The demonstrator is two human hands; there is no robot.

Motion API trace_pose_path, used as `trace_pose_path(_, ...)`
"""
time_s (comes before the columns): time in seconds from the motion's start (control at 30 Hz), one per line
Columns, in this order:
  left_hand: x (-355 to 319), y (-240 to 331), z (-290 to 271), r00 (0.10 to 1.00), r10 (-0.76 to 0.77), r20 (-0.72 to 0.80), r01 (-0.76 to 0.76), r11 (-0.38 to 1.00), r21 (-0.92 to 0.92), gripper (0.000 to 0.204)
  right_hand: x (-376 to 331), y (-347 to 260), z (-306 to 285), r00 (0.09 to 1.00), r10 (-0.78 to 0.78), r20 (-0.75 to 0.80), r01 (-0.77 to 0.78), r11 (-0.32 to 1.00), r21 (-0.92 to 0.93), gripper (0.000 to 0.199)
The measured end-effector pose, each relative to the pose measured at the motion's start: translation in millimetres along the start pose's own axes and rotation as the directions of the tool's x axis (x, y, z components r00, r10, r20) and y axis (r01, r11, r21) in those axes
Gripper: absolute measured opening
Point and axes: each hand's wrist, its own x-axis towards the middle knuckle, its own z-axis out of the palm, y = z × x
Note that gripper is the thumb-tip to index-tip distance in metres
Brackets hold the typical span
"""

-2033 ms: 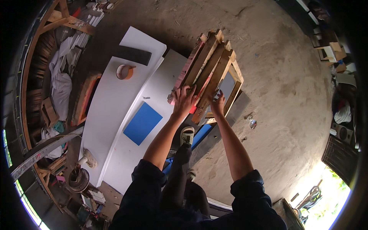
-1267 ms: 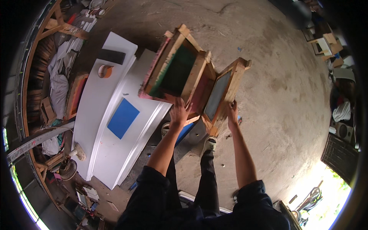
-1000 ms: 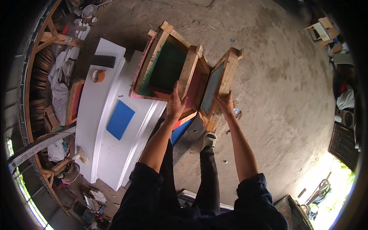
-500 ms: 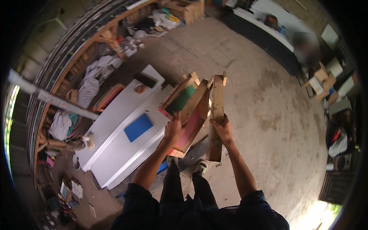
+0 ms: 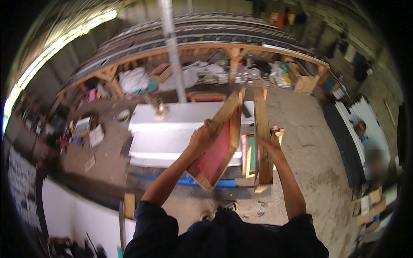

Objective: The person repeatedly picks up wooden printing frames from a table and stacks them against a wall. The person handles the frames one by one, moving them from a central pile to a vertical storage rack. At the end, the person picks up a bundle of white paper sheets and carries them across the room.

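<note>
My left hand (image 5: 201, 139) is closed on the upper side of a wooden-framed printing screen (image 5: 217, 152) with red mesh. The screen hangs tilted in the air, its lower corner toward me. My right hand (image 5: 270, 145) grips a second wooden screen frame (image 5: 262, 129), held upright and seen almost edge-on, so its mesh is hidden. A narrow gap separates the two frames. Behind the right one, a third wooden screen (image 5: 251, 151) with green mesh shows in part near the right end of the white table (image 5: 172, 148).
Beyond the white table runs a long timber-framed bench (image 5: 202, 46) with bags and boxes beneath. A pole (image 5: 173, 51) rises behind the table. Clutter (image 5: 86, 129) lies on the left floor. A white panel (image 5: 77, 215) stands near left; a dark-sided table (image 5: 344, 137) is at right.
My view has swung left, bringing the long bench across the top. Both hands still hold their frames; the left screen now shows more of its red mesh. The blue sheet on the table is no longer visible.
</note>
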Motion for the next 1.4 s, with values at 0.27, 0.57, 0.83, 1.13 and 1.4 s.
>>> trace_pose_path(0.27,-143,-83,-100,0.903,-0.354,-0.245,0.372,0.928,0.032,0.05,-25,-62,159,0.938,-0.048,0.342,0.105,0.983,-0.148,0.042)
trace_pose_path(0.57,-248,-161,-162,0.65,-0.626,-0.431,0.703,0.711,0.026,0.046,-45,-62,336,0.683,-0.207,0.7,0.312,0.95,-0.023,0.039)
trace_pose_path(0.83,-266,-231,-207,0.37,-0.741,-0.561,0.885,0.465,-0.03,0.041,-21,-93,493,0.411,-0.318,0.855,0.408,0.902,0.14,0.039)
trace_pose_path(1.13,-257,-304,-316,0.097,-0.751,-0.653,0.965,0.232,-0.123,0.037,42,-159,656,0.156,-0.215,0.964,0.223,0.958,0.178,0.043)
trace_pose_path(1.4,-267,-393,-397,-0.057,-0.735,-0.675,0.96,0.146,-0.241,0.042,37,-203,813,0.055,-0.355,0.933,0.32,0.892,0.32,0.044)
